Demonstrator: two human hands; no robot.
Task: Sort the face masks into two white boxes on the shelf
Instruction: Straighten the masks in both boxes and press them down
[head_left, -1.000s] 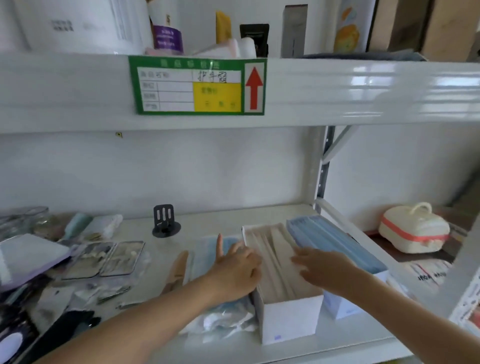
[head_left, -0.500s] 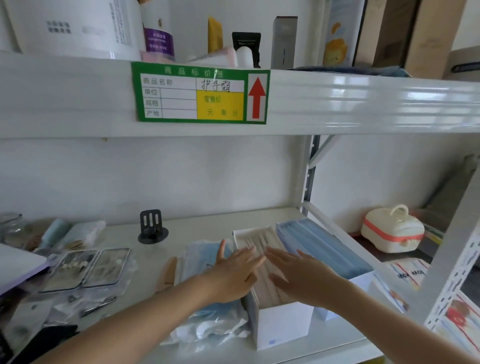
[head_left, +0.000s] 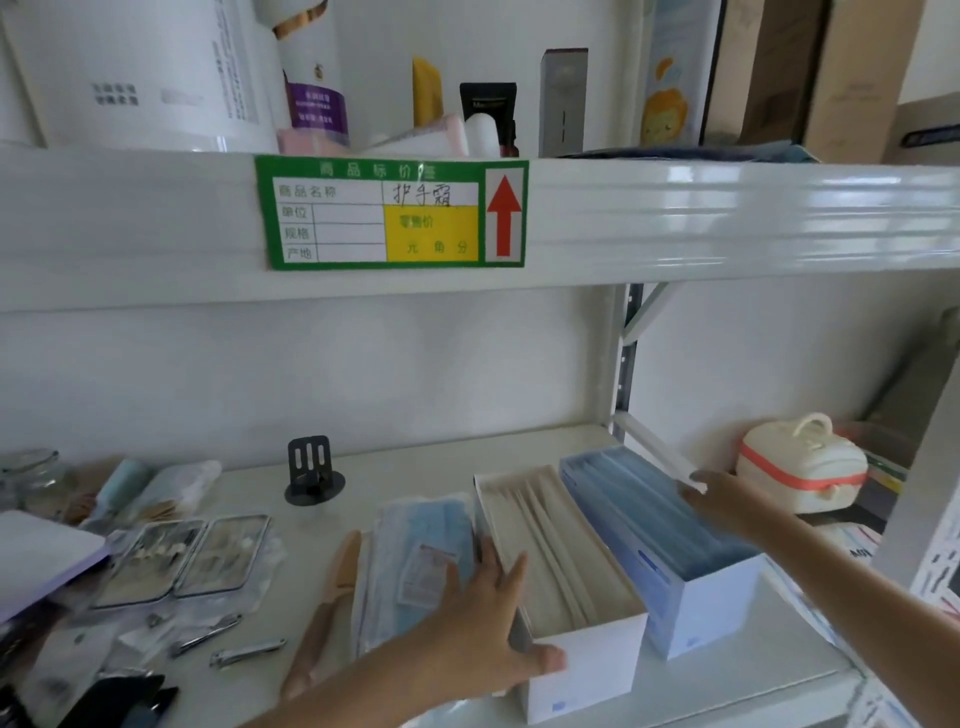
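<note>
We record two open white cardboard boxes side by side on the white metal shelf, their long sides touching. The left white box holds beige face masks standing on edge. The right white box holds pale blue face masks, likewise on edge, filling it to the rim.

Left hand: fingers spread and released, palm against the left wall of the beige-mask box, thumb curled round its near corner. It grips nothing; it only braces the box.

Right hand: laid on the far right edge of the blue-mask box, fingers extended over the masks. We cannot tell whether the fingertips pinch a mask or merely rest.

Just left of the boxes lies a clear plastic packet of blue masks, flat on the shelf, partly under our left hand. Further left: an open manicure kit, loose nail clippers, a black slotted stand. A green price label is fixed to the upper shelf edge.
</note>
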